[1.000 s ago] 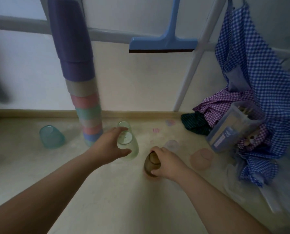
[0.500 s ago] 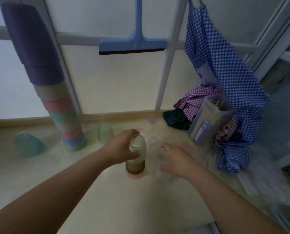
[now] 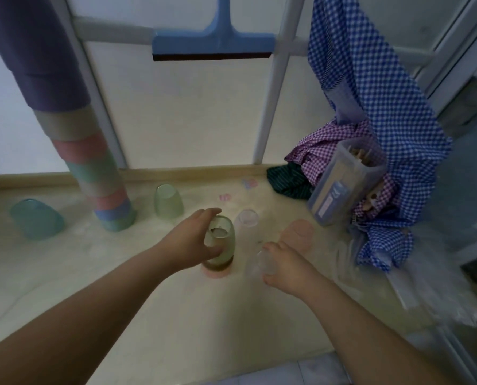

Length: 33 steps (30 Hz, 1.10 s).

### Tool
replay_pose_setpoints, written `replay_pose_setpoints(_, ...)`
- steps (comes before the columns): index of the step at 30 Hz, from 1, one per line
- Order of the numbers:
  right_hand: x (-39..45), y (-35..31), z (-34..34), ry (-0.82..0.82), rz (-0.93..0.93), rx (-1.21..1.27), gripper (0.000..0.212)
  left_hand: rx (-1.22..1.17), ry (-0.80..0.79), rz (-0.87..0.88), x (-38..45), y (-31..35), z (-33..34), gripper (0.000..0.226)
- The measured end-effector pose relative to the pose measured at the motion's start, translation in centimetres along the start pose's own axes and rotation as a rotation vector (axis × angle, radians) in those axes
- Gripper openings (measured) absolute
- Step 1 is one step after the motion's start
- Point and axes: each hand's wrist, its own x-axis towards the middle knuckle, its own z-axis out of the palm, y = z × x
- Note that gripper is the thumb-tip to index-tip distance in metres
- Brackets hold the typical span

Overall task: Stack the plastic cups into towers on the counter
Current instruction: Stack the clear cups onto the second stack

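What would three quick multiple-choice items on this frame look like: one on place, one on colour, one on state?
1. Where does the teal translucent plastic cup lie?
A. far left of the counter
B. on top of the tall tower
C. inside the clear container

2. What colour is the bottom cup of the short stack under the left hand?
A. blue
B. pink
C. black

3. What is the right hand doing?
A. resting flat and empty
B. holding the blue squeegee
C. gripping a clear plastic cup

Answers:
1. A, it lies tipped over to the left of the tall multicoloured cup tower.
2. B, a pink rim shows below the brownish cup.
3. C, its fingers curl round a clear cup near the counter.
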Motion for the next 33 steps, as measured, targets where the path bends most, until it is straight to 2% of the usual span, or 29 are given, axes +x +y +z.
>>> replay_pose_setpoints(8, 0.4, -0.6, 0.1, -0.011, 0.036, 0.000, 0.065, -0.039, 0.156, -0.034, -1.1, -1.5, -1.4, 0.049)
replay_pose_setpoints(10, 0.2, -1.1, -1.6, 0.007, 0.034, -0.008, 0.059, -0.015, 0.171, -0.040, -1.1, -1.9, -1.9, 0.045)
replay_pose_setpoints(13, -0.3, -2.8, -6.0, 0.091, 0.009, -0.038, 0.062, 0.013, 0.172, -0.062, -0.7, -1.9, -3.2, 0.042)
replay_pose_setpoints(17, -1.3, -6.0, -11.3, 0.208, -0.110, 0.073, 0.071, 0.052, 0.210, -0.065, -0.2, -1.1, -5.6, 0.040)
replay_pose_setpoints(20, -1.5, -8.3, -13.0, 0.242, -0.240, 0.081, 0.064, 0.086, 0.207, -0.084, -0.3, -0.6, -7.1, 0.041)
replay_pose_setpoints(24, -0.8, -11.0, -12.2, 0.161, -0.281, 0.033, 0.066, 0.143, 0.204, -0.095, -0.7, -1.1, -8.0, 0.041)
replay_pose_setpoints(29, 0.9, -12.5, -9.6, -0.009, -0.235, -0.079, 0.063, 0.182, 0.198, -0.112, -1.8, -3.2, -8.0, 0.039)
replay_pose_setpoints(33, 2.0, -12.6, -8.3, -0.046, -0.205, -0.079, 0.062, 0.211, 0.174, -0.129, -1.9, -5.2, -7.8, 0.040)
